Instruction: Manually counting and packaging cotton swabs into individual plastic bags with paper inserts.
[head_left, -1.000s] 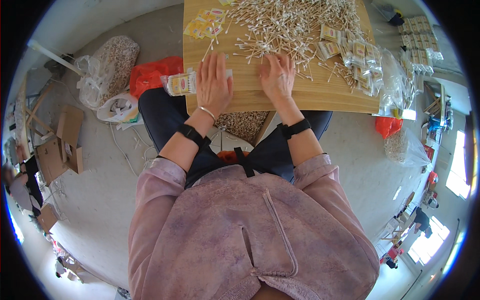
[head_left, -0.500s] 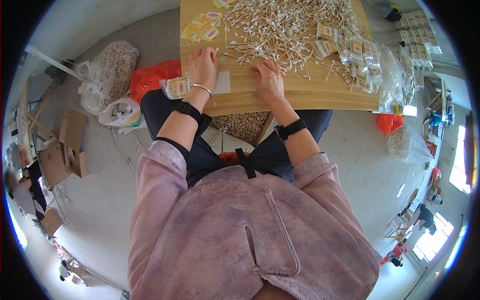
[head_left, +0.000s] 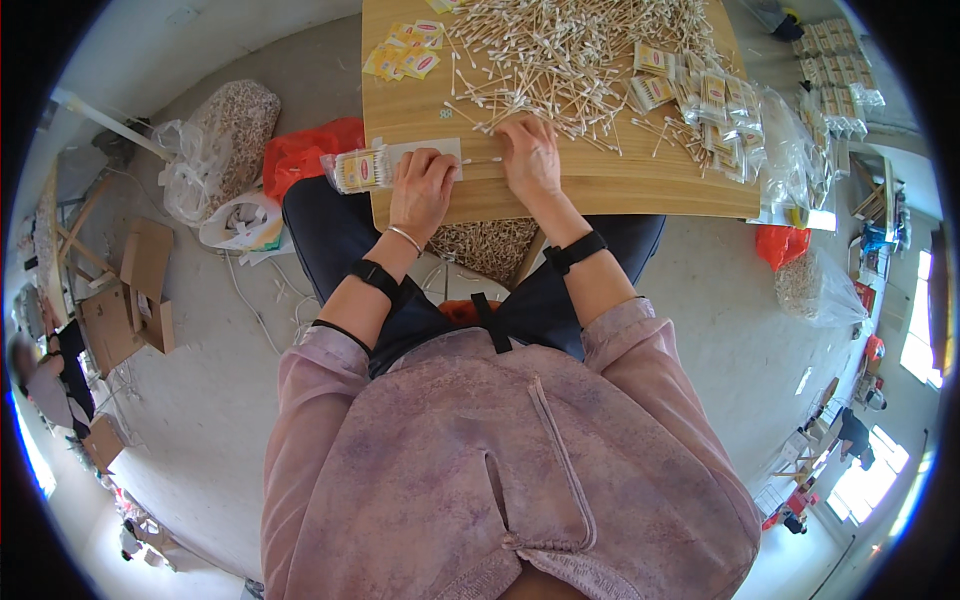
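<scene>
My left hand (head_left: 421, 188) rests at the near edge of the wooden table, fingers curled over a white card (head_left: 452, 148); whatever they grip is hidden. Close beside it on the left lies a clear pack of cotton swabs (head_left: 362, 170) with a yellow label, its swab ends facing my hand. A single cotton swab (head_left: 483, 160) spans the gap between my hands, its right end at the pinched fingertips of my right hand (head_left: 531, 158). Beyond both hands spreads a big heap of loose cotton swabs (head_left: 560, 60).
Yellow-and-white label cards (head_left: 408, 52) lie at the far left of the table (head_left: 620, 190). Filled swab packs (head_left: 715, 105) and clear plastic bags (head_left: 785, 160) crowd the right side. Under the table edge sits a box of swabs (head_left: 485, 248). A red bag (head_left: 312, 153) is at the left.
My left hand has come nearer and slightly right, uncovering the pack's swab ends. My right hand has shifted slightly left, and a single swab now shows between the hands.
</scene>
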